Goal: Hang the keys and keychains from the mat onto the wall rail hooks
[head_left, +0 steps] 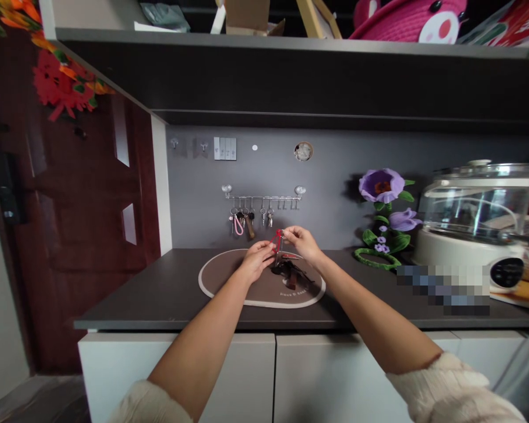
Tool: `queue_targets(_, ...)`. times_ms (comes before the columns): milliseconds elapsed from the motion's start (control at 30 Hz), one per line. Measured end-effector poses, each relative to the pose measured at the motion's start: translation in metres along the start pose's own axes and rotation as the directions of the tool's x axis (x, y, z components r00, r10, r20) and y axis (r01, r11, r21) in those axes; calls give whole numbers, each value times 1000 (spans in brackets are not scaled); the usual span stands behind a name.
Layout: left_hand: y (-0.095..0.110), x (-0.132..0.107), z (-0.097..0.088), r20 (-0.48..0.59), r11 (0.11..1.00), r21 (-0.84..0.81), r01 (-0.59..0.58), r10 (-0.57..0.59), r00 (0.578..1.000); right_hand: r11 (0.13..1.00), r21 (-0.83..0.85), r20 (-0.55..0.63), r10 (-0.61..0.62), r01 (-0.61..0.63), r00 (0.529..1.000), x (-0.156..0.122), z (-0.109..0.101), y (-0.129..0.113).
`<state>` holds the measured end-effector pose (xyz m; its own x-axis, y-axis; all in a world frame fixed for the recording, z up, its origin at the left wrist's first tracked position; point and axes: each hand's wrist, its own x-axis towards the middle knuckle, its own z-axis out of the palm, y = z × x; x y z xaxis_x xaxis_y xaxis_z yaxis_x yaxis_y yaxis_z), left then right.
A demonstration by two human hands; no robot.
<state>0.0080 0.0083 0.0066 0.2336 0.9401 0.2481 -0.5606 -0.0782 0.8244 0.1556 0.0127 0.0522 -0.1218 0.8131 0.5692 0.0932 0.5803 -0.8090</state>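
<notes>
My right hand [302, 242] is pinched on a small metal key ring, held up over the mat. A red cord [277, 239] hangs from that ring, and the fingers of my left hand [259, 258] close on it from the left. Below my hands, a heap of dark keys and key fobs [293, 275] lies on an oval brown mat [229, 279] with a pale rim. Behind, a clear hook rail [264, 198] on the grey wall carries several bunches of keys, one with a pink loop [238, 226]. Its right-hand hooks hold nothing.
A purple crocheted flower [381, 187] with a green ring base stands right of the mat, beside a white appliance with a clear top [471, 235]. A dark shelf [326, 82] overhangs the counter [158, 294]. At the left is a reddish-brown door [88, 235].
</notes>
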Motion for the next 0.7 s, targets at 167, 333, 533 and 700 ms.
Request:
queue_targets(167,-3,1,-1,-61,991,131,-24,32,998,996,67,4,66,-66,998,14,-3,-8)
queue_targets(333,-4,3,1,-187,972,229,-44,89,978,991,56,-39,126,-123,991,32,-4,-19)
queue_targets(533,-7,6,0,-272,942,330,-62,158,949,980,79,-133,194,-185,972,63,-4,-22)
queue_targets(700,-10,5,-1,-252,923,382,-43,149,956,981,23,-256,193,-194,947,87,1,-18)
